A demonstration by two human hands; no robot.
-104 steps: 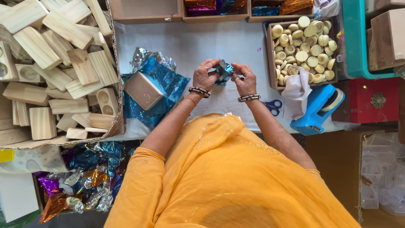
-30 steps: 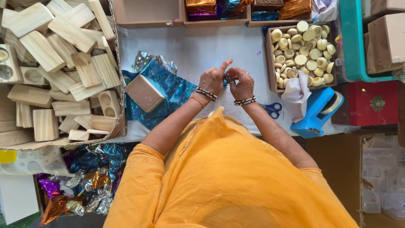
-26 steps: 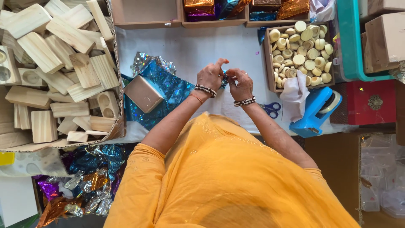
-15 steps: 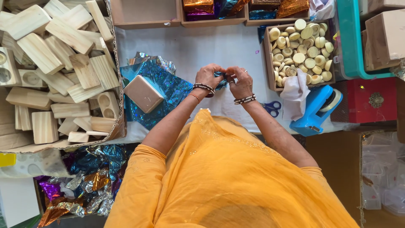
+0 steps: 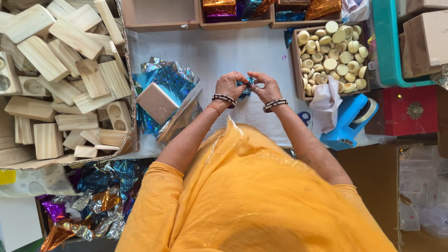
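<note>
My left hand (image 5: 228, 85) and my right hand (image 5: 264, 86) meet over the white table (image 5: 219, 51), both pinching a small object wrapped in shiny blue foil (image 5: 245, 88) between the fingertips. Most of that object is hidden by my fingers. Left of my hands lies a wooden block (image 5: 157, 102) on a sheet of blue foil (image 5: 171, 82). A wooden tray of pale round pieces (image 5: 330, 54) stands to the right of my right hand.
A cardboard box of wooden blocks (image 5: 60, 74) fills the left side. A blue tape dispenser (image 5: 349, 121), blue-handled scissors (image 5: 304, 116) and a white cloth (image 5: 326, 99) lie at right. Foil scraps (image 5: 88, 200) sit low left. Trays of coloured foil (image 5: 233, 8) line the far edge.
My fingers have closed in around the small foil-wrapped object, and my left hand's raised fingers have come down onto it. The hands stay in the same spot above the table.
</note>
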